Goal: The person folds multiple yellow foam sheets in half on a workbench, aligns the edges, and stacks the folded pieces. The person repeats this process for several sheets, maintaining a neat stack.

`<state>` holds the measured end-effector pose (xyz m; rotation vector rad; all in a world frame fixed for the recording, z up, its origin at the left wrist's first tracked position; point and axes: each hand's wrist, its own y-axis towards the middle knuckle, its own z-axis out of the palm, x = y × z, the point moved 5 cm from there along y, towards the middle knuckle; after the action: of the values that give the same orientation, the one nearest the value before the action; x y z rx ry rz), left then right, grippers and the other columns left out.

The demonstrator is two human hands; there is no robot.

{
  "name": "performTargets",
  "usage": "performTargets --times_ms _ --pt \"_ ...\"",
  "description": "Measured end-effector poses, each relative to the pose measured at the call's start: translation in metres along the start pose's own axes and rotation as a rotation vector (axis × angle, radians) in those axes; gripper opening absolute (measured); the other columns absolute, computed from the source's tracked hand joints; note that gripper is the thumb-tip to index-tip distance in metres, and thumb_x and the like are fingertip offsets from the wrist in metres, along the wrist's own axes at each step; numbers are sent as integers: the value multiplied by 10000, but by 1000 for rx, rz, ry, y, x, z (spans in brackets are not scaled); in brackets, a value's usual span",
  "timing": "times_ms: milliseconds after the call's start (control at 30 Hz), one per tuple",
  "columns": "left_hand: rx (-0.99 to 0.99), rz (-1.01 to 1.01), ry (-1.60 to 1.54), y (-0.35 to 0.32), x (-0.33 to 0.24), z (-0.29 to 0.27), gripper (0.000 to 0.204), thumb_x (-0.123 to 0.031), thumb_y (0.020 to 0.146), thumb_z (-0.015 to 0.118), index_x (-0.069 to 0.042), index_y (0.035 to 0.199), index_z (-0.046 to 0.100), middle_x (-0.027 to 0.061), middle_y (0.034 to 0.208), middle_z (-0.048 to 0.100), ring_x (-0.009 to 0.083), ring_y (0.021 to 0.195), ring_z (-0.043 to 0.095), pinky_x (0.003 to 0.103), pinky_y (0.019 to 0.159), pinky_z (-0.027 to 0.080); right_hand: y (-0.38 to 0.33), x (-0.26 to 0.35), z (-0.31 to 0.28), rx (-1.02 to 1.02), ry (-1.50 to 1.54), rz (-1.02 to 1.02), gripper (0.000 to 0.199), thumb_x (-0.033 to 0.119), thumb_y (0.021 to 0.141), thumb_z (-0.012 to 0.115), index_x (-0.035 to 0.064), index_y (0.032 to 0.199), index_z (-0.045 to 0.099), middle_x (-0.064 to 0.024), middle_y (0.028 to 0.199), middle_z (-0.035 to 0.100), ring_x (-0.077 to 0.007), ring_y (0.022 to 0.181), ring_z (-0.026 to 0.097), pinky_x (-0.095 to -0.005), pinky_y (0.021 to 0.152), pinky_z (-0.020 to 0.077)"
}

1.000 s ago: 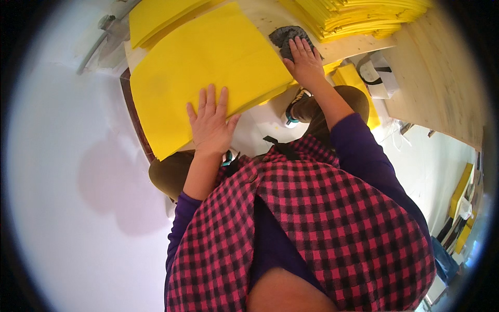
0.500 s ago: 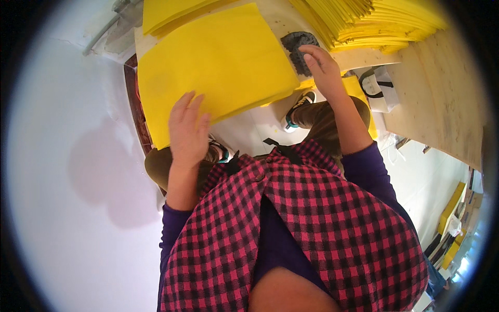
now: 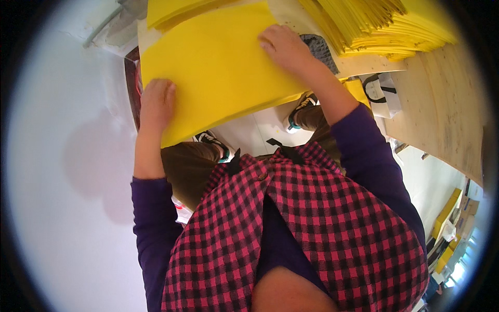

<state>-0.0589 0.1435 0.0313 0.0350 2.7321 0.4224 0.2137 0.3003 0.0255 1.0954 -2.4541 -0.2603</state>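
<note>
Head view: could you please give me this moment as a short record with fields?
Left hand: left hand lies flat on the left edge of the yellow sheet
Right hand: right hand presses on the sheet's upper right part
Beside it: stack of yellow sheets, grey pad
Surface: wooden bench

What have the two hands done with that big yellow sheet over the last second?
The left hand slid from the middle of the yellow sheet out to its left edge. The right hand moved off the grey pad onto the sheet's top right part. Both press flat on it. The yellow stack at the right stayed put.
</note>
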Motion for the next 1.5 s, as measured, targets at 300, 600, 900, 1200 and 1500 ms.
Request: performTargets --times_ms 300,600,900,1200,1500 --pt "-26 -39 -92 -18 4 -11 132 -120 897 556 -6 930 612 183 965 607 373 921 566 439 801 447 -22 7 -21 -48 55 -80 260 228 885 546 18 990 658 -151 1009 632 -344 997 562 -422 903 445" --pt "-48 -49 27 27 36 -5 192 -170 926 522 -12 982 614 162 991 618 366 960 573 432 827 449 19 -8 1 -96 7 20 251 221 885 552 19 993 653 -148 1010 631 -350 981 564 -436 901 443" --pt "-8 -22 -88 -22 13 0 153 -144 906 543 -18 948 619 172 950 621 366 936 577 432 803 452 -25 8 0 -3 88 -81 255 242 887 551 34 990 657 -141 1012 628 -349 985 563 -437 907 441" --pt "-54 -58 -82 10 25 -11 167 -146 911 532 -5 943 617 167 963 618 373 943 575 437 809 457 9 -10 -9 -14 30 19 260 247 888 549 34 990 660 -142 1036 624 -342 1021 549 -426 921 432" --pt "-65 6 43 6 19 -3 173 -161 908 539 -19 955 628 161 989 621 362 957 580 435 814 465 14 1 7 -24 13 19 273 256 892 540 27 978 662 -152 1075 625 -347 1026 561 -435 906 442"
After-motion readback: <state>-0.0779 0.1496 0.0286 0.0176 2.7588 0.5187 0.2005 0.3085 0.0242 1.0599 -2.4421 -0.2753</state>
